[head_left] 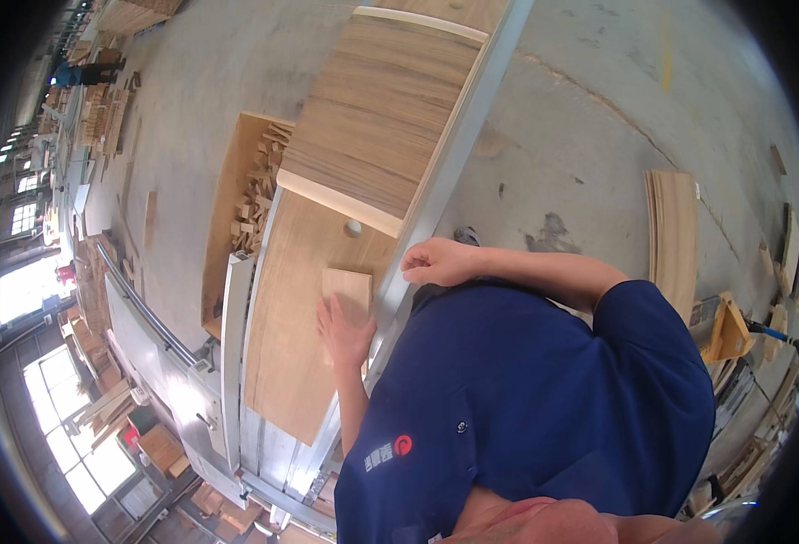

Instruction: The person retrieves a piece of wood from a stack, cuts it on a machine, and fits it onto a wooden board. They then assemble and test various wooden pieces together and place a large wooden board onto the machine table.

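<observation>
My left hand rests flat with its fingers spread on a small rectangular wooden block. Beneath the block lies a long light-brown wooden board, with a round hole near its far end. My right hand, its fingers curled in, is beside the long metal edge rail of the bench; nothing shows in its grasp. Beyond the board is a stack of wood-grain panels with pale edge strips along its near and far ends.
Left of the bench, a wooden bin holds many offcuts. A white metal fence runs along the board's left side. On the floor at right stand long planks and a yellow wooden piece. A person is far off at upper left.
</observation>
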Available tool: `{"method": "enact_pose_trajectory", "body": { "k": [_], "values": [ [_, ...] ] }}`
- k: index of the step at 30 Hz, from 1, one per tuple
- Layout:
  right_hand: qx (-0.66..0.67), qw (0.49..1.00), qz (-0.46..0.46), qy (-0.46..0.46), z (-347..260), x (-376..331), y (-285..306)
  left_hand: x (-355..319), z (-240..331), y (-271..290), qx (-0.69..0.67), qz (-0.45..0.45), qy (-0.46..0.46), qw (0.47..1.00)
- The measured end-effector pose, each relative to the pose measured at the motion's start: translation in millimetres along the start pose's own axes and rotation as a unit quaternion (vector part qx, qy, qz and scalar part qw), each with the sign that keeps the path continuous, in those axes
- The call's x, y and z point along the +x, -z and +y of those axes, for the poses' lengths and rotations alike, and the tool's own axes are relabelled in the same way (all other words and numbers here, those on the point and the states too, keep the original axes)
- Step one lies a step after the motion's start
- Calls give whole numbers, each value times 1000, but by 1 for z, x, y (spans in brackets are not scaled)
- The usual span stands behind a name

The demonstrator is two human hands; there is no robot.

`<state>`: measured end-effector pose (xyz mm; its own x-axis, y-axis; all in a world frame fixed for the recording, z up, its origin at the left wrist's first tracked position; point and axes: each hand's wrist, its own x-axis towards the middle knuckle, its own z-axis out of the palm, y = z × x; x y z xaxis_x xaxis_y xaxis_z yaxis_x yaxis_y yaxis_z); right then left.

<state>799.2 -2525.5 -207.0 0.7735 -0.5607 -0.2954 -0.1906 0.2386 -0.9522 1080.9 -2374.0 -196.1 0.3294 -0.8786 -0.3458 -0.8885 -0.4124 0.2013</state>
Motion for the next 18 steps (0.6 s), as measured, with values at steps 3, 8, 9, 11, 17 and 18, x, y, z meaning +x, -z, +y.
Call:
{"method": "enact_pose_trajectory", "body": {
  "k": [3,8,9,11,17,18],
  "values": [
    [6,1000,-28,-1,12,9,0,-2,-9,-26,-19,23,-7,1000],
    [4,998,-56,-8,24,17,-1,2,-4,-46,40,97,-5,994],
    [9,998,-58,-8,27,19,-3,1,-5,-47,42,96,-1,995],
    [12,998,-62,-7,28,19,-7,1,-6,-49,37,119,-21,992],
    [-20,997,-66,21,23,13,-8,-2,-9,-53,43,157,-32,986],
    [-27,997,-70,11,21,10,-10,-2,-10,-53,40,163,-29,985]
  ]
}}
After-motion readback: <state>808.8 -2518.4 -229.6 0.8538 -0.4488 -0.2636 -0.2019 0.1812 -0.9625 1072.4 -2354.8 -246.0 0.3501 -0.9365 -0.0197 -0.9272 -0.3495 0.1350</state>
